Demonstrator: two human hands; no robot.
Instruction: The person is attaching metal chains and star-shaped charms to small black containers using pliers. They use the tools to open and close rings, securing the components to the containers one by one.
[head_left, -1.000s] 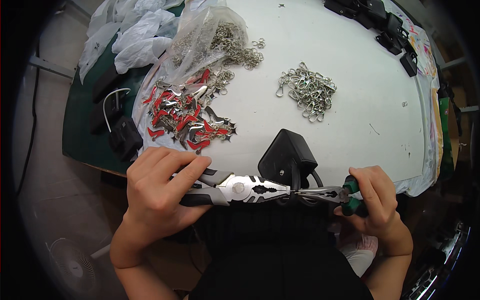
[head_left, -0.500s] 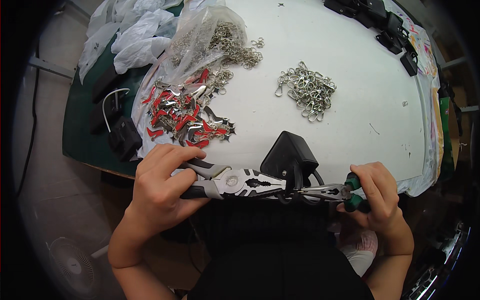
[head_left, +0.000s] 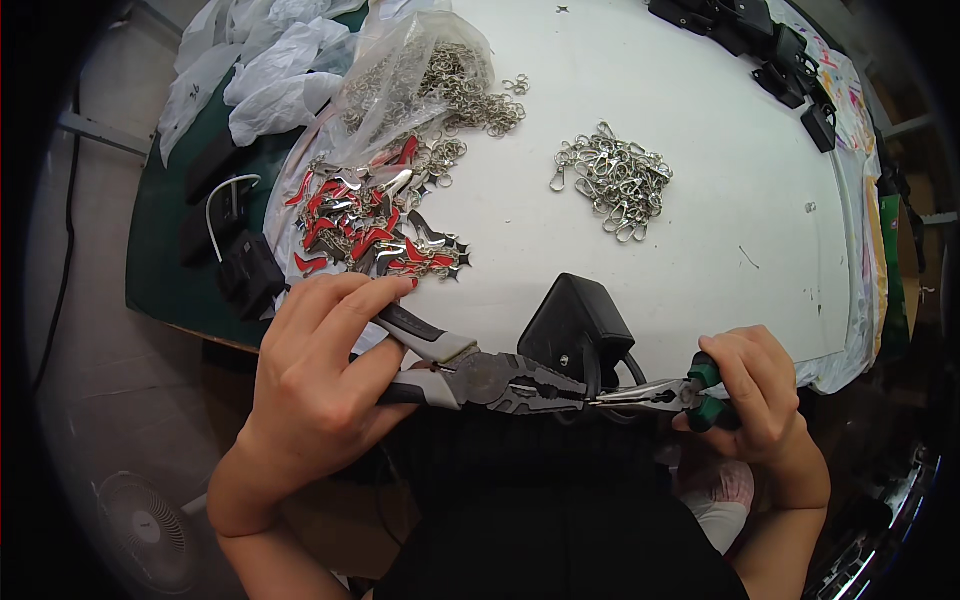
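My left hand point(head_left: 325, 370) is wrapped round the handles of large combination pliers point(head_left: 485, 380) with grey and black grips. Green-handled needle-nose pliers point(head_left: 655, 395) are gripped in my right hand point(head_left: 750, 385). The two tools' jaw tips meet in front of a black box-shaped device point(head_left: 577, 325) with a cable, at the table's near edge. Whatever is between the tips is too small to make out. Beyond my left hand lies a pile of red, black and silver shoe-shaped charms point(head_left: 370, 225) with metal rings and chains.
Silver swivel clasps point(head_left: 615, 185) lie heaped at mid-table. A clear plastic bag point(head_left: 385, 95) spills metal rings and hooks point(head_left: 480, 105). White plastic bags point(head_left: 285, 75) and black devices point(head_left: 245, 270) sit at left, more black devices point(head_left: 785, 65) at the far right.
The combination pliers have rolled in my left hand, their jaws now darker and tilted. My left hand has shifted slightly; the right has barely moved. The black device sits slightly lower.
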